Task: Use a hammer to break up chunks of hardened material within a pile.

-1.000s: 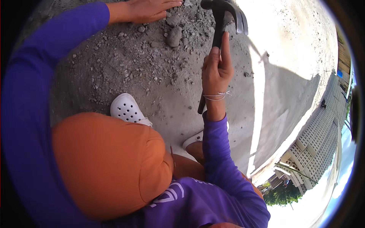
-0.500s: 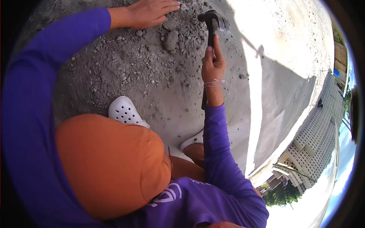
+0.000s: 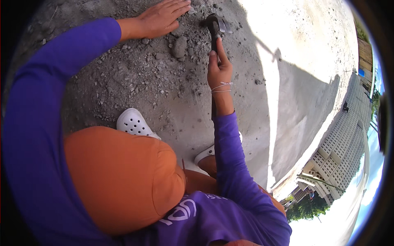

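Observation:
My right hand (image 3: 219, 73) is wrapped round the dark handle of a claw hammer (image 3: 215, 28), with one finger stretched along the handle toward the head. The hammer's head is low over the grey gravelly ground; whether it touches cannot be made out. My left hand (image 3: 162, 18) lies palm down on the rubble at the upper left, fingers stretched out, beside a small light stone (image 3: 192, 10). Between the two hands, a larger rounded grey stone (image 3: 179, 47) rests among loose gravel (image 3: 135, 74).
My white clogs, one (image 3: 135, 122) by my orange-clad knee (image 3: 111, 176) and one (image 3: 205, 153) by my right forearm, stand on the ground. Stacks of hollow blocks (image 3: 338, 139) rise at the far right. Sunlit ground (image 3: 303, 33) borders the shade.
My right hand and the hammer have shifted left, the hammer head nearer the left hand. The left hand stays on the rubble, and the view has shifted slightly.

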A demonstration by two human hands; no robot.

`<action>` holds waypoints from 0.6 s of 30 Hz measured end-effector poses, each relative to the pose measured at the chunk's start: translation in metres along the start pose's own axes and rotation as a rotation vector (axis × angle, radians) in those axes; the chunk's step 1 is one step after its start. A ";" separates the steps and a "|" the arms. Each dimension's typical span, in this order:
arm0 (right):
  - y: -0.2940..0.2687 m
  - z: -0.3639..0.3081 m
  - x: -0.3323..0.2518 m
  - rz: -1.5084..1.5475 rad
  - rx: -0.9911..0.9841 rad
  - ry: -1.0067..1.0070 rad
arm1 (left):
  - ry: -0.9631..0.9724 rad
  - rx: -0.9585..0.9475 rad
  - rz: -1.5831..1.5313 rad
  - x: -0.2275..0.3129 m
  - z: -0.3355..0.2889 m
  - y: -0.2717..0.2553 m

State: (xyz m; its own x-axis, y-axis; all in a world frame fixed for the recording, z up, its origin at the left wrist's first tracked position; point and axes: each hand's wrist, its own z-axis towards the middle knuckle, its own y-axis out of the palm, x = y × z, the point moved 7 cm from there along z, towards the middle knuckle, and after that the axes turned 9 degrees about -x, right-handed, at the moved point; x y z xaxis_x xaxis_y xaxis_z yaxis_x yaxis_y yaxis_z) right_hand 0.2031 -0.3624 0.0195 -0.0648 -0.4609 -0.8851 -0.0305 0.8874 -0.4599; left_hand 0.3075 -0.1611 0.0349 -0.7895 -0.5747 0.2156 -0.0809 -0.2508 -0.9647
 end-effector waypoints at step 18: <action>-0.058 -0.042 -0.139 0.136 0.244 -0.211 | -0.095 -0.062 -0.142 -0.010 0.012 -0.008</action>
State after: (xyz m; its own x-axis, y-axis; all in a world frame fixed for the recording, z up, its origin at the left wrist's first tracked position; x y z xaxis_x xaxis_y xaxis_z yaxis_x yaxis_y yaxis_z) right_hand 0.1722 -0.3499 0.1719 0.1562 -0.3517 -0.9230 0.2049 0.9257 -0.3180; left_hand 0.3233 -0.1628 0.0421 -0.7067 -0.6086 0.3608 -0.2270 -0.2879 -0.9304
